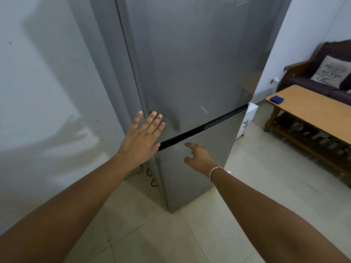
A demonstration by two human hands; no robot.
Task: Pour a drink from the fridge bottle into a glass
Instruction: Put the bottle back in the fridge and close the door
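- pale floor tiles (218, 230) and a white wall (43, 76) are seen around a tall grey fridge (193, 59), which fills the middle of the view from above.
- both fridge doors are shut; a dark gap (205, 126) is seen running between the upper door and the lower door (193, 168).
- the left hand (141, 137) is held out flat with fingers spread and straight, at the left edge of the upper door, just above the gap; nothing is grasped by it, and whether the door is touched cannot be told.
- the right hand (198, 157) is held in front of the lower door, just below the gap, with fingers loose and partly curled and nothing gripped; a thin pink band (215, 170) is worn on its wrist.
- the two hands are placed near each other, one on each side of the gap.
- no bottle or glass can be seen; the fridge's inside is hidden by its closed doors.
- to the right, well apart from the hands, a wooden table (311, 112) is seen with a small blue cloth (276, 99) lying on its near corner.
- behind the table, a dark sofa (303, 80) with a pale cushion (331, 72) is placed against the wall.
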